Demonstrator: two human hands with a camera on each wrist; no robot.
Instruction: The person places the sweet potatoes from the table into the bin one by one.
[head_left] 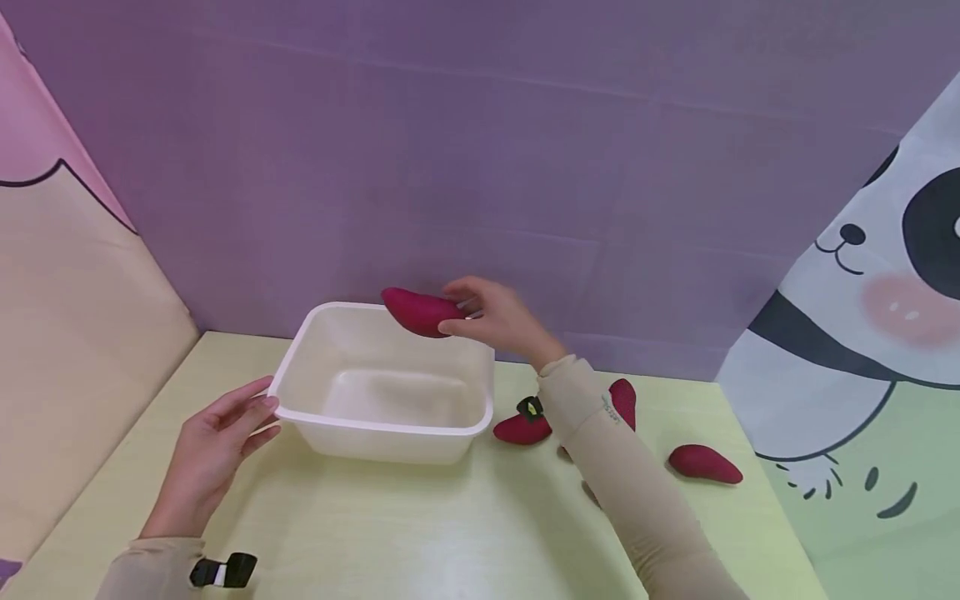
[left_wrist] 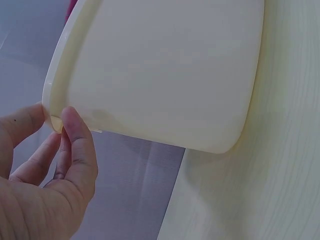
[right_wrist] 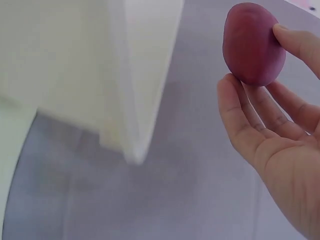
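A white plastic basin (head_left: pixel 405 430) stands on the table, its inside bare. My left hand (head_left: pixel 217 446) pinches the basin's left rim between thumb and fingers; the left wrist view shows this grip at the rim's corner (left_wrist: pixel 56 122). Over the basin's far right side, my right hand (head_left: pixel 498 317) holds a dark red sweet potato (head_left: pixel 420 313) by one end, above the rim. In the right wrist view the sweet potato (right_wrist: pixel 252 45) sits between the thumb and fingertips, apart from the basin (right_wrist: pixel 145 75).
On the table (head_left: pixel 420 533), right of the basin, lie a sweet potato (head_left: pixel 521 430), another (head_left: pixel 624 400) partly behind my right forearm, and a third (head_left: pixel 705 464) farther right. Small brownish pieces peek out beside the sleeve (head_left: pixel 622 467). A purple wall covering (head_left: pixel 480 167) rises behind.
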